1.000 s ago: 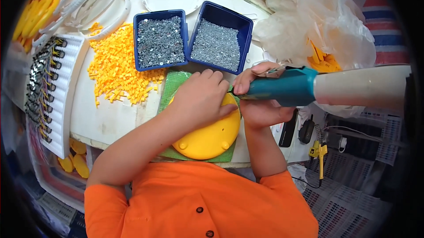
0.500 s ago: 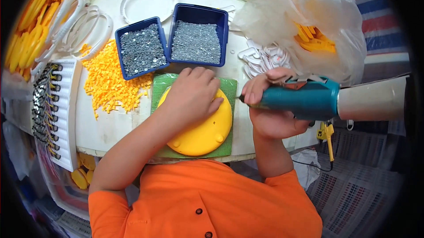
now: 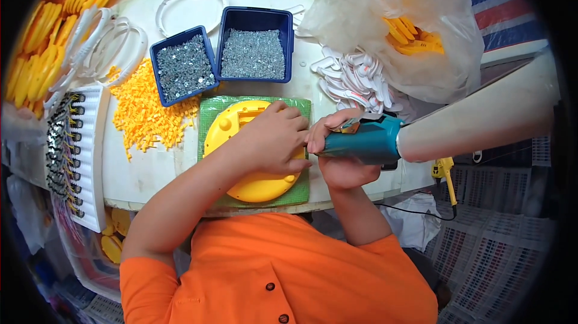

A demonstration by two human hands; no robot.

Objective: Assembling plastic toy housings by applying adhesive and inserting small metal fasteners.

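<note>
A round yellow plastic housing (image 3: 259, 187) lies on a green mat (image 3: 300, 194) in front of me, with a rectangular recess and a round boss in its upper part. My left hand (image 3: 271, 137) reaches across the housing. Its fingers are bent and bunched at the housing's right side; what they pinch, if anything, is hidden. My right hand (image 3: 346, 170) is wrapped round a teal electric screwdriver (image 3: 370, 142) held sideways, its front end pointing left. The screwdriver's tip is hidden where the two hands meet.
Beyond the mat stand two blue bins, one of small washer-like parts (image 3: 183, 66), one of screws (image 3: 253, 53). Small yellow pieces (image 3: 144, 113) are heaped left, beside a white tray (image 3: 90, 161) of wired parts. White plastic parts (image 3: 358, 80) and a clear bag (image 3: 445, 53) lie right.
My right hand has brought the screwdriver left, up to my left hand. My left hand has slid down and right over the housing, uncovering its recess. The view has shifted slightly.
</note>
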